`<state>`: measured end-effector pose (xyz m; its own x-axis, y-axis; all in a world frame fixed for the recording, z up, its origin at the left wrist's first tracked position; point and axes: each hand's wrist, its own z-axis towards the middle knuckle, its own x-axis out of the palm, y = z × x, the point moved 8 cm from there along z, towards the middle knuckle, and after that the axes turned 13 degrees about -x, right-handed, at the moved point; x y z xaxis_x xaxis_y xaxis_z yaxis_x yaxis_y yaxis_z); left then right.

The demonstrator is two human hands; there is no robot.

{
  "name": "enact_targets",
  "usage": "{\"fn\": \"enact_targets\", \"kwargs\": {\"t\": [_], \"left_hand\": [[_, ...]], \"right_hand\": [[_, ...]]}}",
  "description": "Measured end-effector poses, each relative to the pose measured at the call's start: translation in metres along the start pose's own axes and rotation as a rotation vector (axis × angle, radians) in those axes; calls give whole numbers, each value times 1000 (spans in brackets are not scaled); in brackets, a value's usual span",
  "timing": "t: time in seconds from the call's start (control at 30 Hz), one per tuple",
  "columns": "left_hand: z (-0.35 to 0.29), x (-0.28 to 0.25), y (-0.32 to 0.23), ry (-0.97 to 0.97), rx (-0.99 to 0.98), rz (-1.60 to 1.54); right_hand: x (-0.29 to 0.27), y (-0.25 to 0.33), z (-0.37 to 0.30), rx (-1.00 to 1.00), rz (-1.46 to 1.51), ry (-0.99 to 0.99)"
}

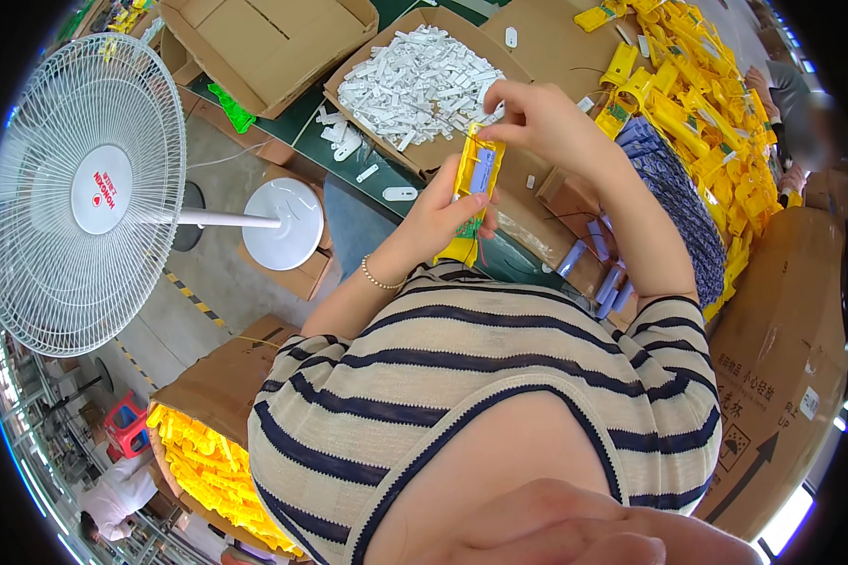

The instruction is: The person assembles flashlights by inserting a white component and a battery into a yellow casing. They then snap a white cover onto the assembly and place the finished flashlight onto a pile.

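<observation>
My left hand (450, 205) is closed around a yellow plastic housing (465, 177), held tilted in front of my chest. A purple cylindrical battery cell (483, 169) lies inside it, and thin wires show at both ends. Over the housing's far end, my right hand (551, 127) has its thumb and forefinger curled close together. Something small and whitish shows between those fingertips, too small to name. Just beyond, a cardboard tray (334, 83) holds a heap of small white plastic pieces (415, 80).
More purple battery cells (598, 240) lie in a cardboard box at my right. Yellow housings (688, 104) are heaped beyond my right arm, and others fill a carton (212, 461) behind left. A white fan (99, 188) stands left. An open carton (264, 47) sits on the green table (372, 193). Other people are farther off.
</observation>
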<state>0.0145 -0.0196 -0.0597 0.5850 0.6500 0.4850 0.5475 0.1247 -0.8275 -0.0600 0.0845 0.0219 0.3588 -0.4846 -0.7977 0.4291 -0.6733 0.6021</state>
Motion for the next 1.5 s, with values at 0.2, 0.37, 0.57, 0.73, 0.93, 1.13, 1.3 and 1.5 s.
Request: {"fn": "enact_targets", "kwargs": {"t": [0.2, 0.37, 0.57, 0.73, 0.93, 1.13, 1.3, 1.5], "left_hand": [[-3, 9, -1, 130, -127, 19], [-35, -38, -65, -205, 396, 109], [-73, -111, -36, -869, 914, 366], [-61, -97, 9, -932, 978, 760], [-49, -94, 23, -962, 930, 901], [-42, -95, 20, -930, 885, 922], [-44, -94, 23, -909, 905, 936], [-40, -87, 16, -903, 894, 1006]], "right_hand": [[17, -6, -1, -168, 566, 292], [-44, -48, 5, 100, 885, 60], [-127, -191, 59, 242, 1152, -479], [-98, -309, 158, 554, 1165, -791], [-73, -389, 259, 530, 1381, -1164], [-94, -380, 232, 647, 534, -620], [-112, -278, 127, 480, 108, -246], [-124, -264, -18, 351, -477, 108]]}}
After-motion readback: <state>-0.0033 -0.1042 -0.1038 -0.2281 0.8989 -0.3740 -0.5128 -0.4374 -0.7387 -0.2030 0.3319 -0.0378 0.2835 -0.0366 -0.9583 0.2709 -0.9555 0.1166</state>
